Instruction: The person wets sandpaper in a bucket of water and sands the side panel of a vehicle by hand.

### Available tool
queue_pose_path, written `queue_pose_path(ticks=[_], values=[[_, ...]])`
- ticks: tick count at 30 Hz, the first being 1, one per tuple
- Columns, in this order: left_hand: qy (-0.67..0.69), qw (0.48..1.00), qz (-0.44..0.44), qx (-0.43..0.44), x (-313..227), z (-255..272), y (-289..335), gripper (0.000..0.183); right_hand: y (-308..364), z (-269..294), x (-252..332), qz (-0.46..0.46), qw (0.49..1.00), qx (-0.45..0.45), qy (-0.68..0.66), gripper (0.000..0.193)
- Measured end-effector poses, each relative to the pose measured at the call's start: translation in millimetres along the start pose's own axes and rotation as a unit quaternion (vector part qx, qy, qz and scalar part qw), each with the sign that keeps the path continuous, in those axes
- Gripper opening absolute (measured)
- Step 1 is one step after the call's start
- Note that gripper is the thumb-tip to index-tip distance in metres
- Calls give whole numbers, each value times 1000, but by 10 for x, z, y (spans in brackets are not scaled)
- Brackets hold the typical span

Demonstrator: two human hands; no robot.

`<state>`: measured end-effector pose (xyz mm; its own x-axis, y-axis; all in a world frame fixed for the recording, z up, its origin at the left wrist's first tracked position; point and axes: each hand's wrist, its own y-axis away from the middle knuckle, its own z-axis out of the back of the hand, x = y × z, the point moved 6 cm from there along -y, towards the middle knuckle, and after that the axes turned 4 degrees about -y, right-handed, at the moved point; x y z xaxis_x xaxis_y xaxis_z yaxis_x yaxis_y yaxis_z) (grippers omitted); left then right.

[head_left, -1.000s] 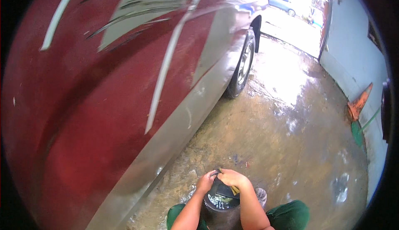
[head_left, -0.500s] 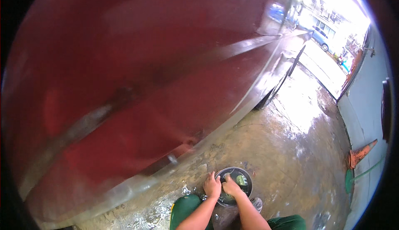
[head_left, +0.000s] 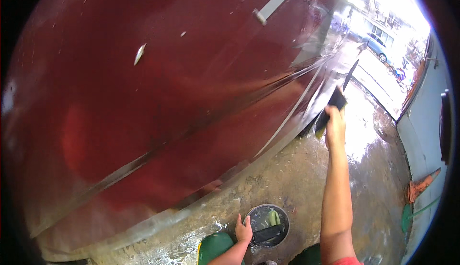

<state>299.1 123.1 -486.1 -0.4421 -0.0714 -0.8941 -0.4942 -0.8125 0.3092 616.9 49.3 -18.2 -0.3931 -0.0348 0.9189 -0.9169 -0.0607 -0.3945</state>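
Note:
My right hand is stretched far forward and to the right. It is closed around a black sponge with a yellow-green side, beside the far end of a dark red car's body. My left hand rests at the left rim of a round dark bucket, fingers apart and nothing visible in its grasp. Inside that bucket, a pale green piece and a dark flat block lie in what looks like water.
Wet concrete floor stretches along the car. A pale wall runs down the right side, with an orange cone and a green object against it. Outside in the bright opening stands a blue car.
My right hand has left the bucket and reached up and right to the car's far end, now with the black sponge. The left hand stays by the bucket, slightly lower.

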Motion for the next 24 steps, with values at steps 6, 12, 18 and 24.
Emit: queue_pose_path(ticks=[6,12,18,24], values=[[-66,998,-14,-21,-21,91,-7,72,213,-888,612,376,926,41,-5,64],[-77,997,-33,6,-28,-180,-42,71,-1497,-310,308,170,984,-37,-47,69],[-65,998,-19,0,-88,68,-30,71,314,-941,780,495,863,79,60,72],[-89,995,15,35,-147,-35,39,69,-812,-395,780,303,952,-29,27,71]])
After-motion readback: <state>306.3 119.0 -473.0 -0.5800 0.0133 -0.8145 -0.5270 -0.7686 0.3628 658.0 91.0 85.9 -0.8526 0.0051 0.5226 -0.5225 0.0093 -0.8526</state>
